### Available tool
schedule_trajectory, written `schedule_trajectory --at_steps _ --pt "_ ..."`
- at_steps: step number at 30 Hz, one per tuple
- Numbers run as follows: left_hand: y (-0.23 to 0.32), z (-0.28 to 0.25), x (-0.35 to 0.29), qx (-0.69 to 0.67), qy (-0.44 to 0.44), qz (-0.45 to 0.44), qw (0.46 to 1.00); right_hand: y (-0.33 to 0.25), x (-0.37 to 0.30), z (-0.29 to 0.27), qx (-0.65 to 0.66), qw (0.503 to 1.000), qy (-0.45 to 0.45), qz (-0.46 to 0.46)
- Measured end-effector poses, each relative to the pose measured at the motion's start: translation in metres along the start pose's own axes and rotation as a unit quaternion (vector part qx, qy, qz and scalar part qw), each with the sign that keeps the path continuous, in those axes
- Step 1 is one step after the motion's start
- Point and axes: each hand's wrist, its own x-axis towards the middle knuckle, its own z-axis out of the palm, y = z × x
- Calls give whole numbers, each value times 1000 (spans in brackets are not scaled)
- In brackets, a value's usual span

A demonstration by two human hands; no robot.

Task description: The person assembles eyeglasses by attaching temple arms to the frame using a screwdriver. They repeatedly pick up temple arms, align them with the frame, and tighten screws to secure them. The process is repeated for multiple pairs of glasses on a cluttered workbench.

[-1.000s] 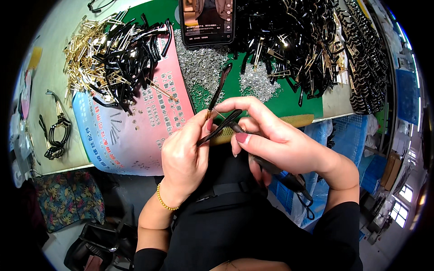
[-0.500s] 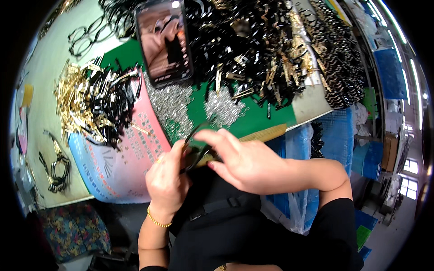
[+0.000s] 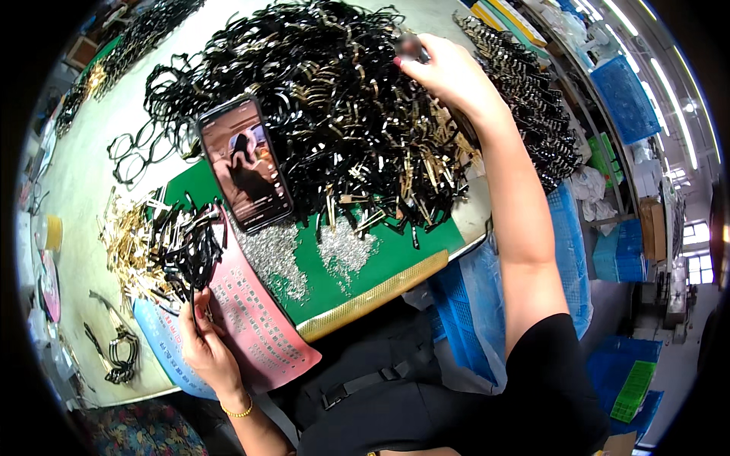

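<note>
My left hand [image 3: 207, 353] is closed on a slim black glasses temple [image 3: 192, 310] at the near edge of a heap of black and gold temples [image 3: 156, 251]. Beneath that heap lies a pink and blue printed sheet [image 3: 262, 330]. My right hand [image 3: 454, 74] reaches to the far right side of a big pile of black and gold glasses frames [image 3: 334, 99]. Its thumb and fingers curl together there, by a blurred dark round spot; what they hold cannot be made out.
A phone [image 3: 245, 163] playing a video leans at the pile's front. Small silver parts [image 3: 346, 249] lie heaped on the green mat [image 3: 395, 258]. More frames [image 3: 544, 125] stand in rows at right. Blue crates [image 3: 468, 319] sit below the table's right edge.
My hands were together over the table's near edge, working on a dark piece. Now they are apart: the left at the temples, the right far across the frame pile. The view has shifted.
</note>
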Motion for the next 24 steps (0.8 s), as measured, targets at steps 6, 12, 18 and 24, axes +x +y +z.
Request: schedule_trajectory --at_steps 6,12,18,24 --pt "8 3 1 -27 16 3 1000 -12 -14 -8 -45 998 43 -7" --pt "11 -1 0 -35 31 -5 999 -30 -20 -28 61 996 44 39" --pt "12 -3 -2 -152 50 5 987 -85 -58 -46 93 987 133 2" --pt "37 -14 -25 -263 173 37 949 -163 -151 -43 530 767 -353 73"
